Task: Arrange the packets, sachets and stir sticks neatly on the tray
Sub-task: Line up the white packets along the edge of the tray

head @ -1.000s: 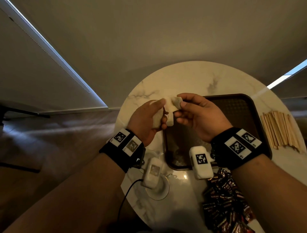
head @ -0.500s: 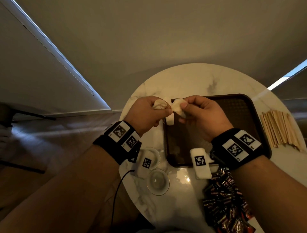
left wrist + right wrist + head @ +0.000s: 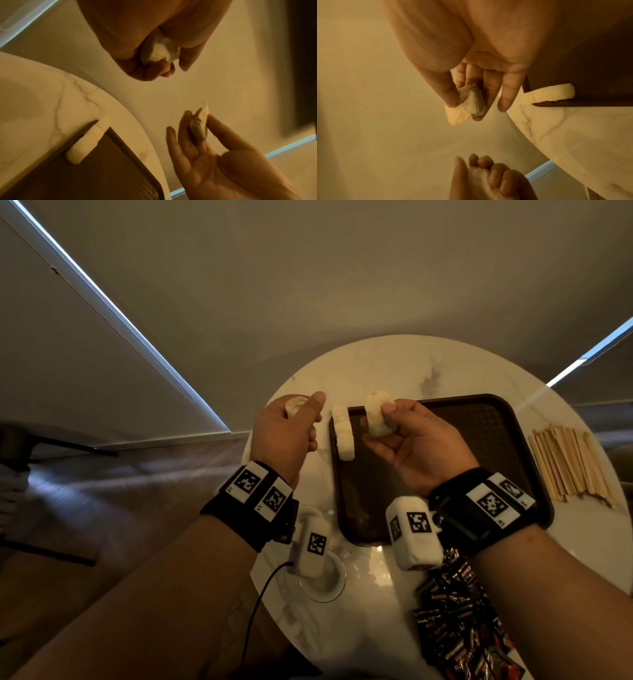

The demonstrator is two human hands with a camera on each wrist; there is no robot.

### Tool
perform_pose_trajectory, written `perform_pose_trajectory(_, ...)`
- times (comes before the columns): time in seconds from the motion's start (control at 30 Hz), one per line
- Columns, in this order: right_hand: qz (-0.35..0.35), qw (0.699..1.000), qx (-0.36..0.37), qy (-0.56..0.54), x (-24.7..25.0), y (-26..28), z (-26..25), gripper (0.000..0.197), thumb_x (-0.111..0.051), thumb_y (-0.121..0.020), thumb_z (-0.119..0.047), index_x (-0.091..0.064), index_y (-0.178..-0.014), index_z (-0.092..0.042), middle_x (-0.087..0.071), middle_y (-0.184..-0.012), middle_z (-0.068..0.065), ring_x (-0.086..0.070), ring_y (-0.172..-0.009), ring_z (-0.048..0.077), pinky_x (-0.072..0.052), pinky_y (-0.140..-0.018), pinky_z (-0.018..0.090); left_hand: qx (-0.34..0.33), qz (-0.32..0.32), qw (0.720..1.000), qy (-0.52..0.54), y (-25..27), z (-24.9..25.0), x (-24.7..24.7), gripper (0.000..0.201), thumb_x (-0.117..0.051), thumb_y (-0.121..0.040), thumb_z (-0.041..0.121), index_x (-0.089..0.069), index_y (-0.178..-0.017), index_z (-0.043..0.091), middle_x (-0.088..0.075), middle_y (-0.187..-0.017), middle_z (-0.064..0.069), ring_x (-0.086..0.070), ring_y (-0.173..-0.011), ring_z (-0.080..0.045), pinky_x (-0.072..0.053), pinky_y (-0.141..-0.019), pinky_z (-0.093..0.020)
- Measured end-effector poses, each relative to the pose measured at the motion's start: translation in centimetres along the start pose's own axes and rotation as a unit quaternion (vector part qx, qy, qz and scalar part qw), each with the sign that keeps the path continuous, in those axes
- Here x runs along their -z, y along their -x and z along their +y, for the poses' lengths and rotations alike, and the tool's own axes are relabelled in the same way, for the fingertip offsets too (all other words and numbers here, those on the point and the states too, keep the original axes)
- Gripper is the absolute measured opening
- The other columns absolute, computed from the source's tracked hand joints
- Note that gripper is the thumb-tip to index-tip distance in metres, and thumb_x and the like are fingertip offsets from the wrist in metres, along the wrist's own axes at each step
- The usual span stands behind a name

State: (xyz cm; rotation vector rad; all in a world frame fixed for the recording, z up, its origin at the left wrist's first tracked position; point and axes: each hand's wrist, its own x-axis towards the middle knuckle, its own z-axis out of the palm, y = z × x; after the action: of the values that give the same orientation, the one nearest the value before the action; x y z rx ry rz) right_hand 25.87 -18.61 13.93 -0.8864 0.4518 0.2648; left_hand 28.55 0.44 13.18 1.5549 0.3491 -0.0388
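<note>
White sachets (image 3: 343,430) lie as a row along the tray's (image 3: 507,419) left rim, long axis running away from us, between our left hand (image 3: 287,429) clenched on one sachet (image 3: 296,405) and right hand (image 3: 411,440) pinching another (image 3: 376,414), both raised just beside it.

A round white marble desk (image 3: 394,364) with grey veins stands on a wood floor (image 3: 102,491). Near its front-left edge sits a clear glass dish (image 3: 325,587). A pale wall (image 3: 308,268) rises behind.
</note>
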Motion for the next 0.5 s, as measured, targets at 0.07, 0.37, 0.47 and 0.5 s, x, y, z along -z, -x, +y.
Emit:
perform_pose_trajectory(0.07, -0.009, 0.999, 0.033, 0.006, 0.0, 0.1, -0.1, 0.013, -0.059, -0.1, -0.007, -0.06, -0.092, -0.017, -0.071, -0.115, 0.011, -0.072, -0.103, 0.024, -0.057, -0.095, 0.041, -0.041, -0.019, 0.998, 0.04, 0.9, 0.3, -0.5, 0.024, -0.074, -0.091, 0.039, -0.066, -0.08, 0.019, -0.059, -0.069, -0.004, -0.049, -0.057, -0.017, -0.045, -0.052, -0.031)
perform_pose_trajectory(0.37, -0.101, 0.976, 0.172, 0.087, -1.3, 0.7, 0.0, 0.038, -0.062, -0.095, -0.009, -0.056, -0.133, -0.01, -0.076, -0.118, 0.013, -0.07, -0.116, 0.028, -0.056, -0.098, 0.035, -0.104, -0.133, 0.981, -0.096, 1.6, 2.1, -2.5, 0.019, -0.077, -0.091, 0.025, -0.074, -0.089, 0.006, -0.067, -0.07, 0.003, -0.055, -0.057, -0.004, -0.045, -0.058, -0.02)
perform_pose_trajectory(0.47, -0.108, 0.97, 0.188, 0.112, -1.1, 0.8, -0.7, 0.057, -0.054, -0.092, 0.013, -0.053, -0.14, -0.017, -0.067, -0.14, 0.005, -0.061, -0.133, 0.025, -0.054, -0.102, 0.038, -0.14, -0.137, 0.971, -0.14, 1.1, 2.5, -2.0, 0.011, -0.078, -0.091, 0.022, -0.075, -0.088, 0.011, -0.067, -0.07, 0.011, -0.059, -0.061, -0.002, -0.046, -0.061, -0.02)
perform_pose_trajectory(0.5, -0.107, 0.968, 0.19, 0.123, -0.8, 0.8, -1.1, 0.072, -0.053, -0.082, 0.015, -0.052, -0.143, -0.023, -0.062, -0.146, 0.001, -0.056, -0.138, 0.023, -0.053, -0.106, 0.041, -0.166, -0.146, 0.959, -0.174, 0.9, 2.6, -1.7, 0.009, -0.078, -0.09, 0.022, -0.076, -0.089, 0.014, -0.069, -0.076, 0.011, -0.061, -0.067, -0.001, -0.048, -0.064, -0.02)
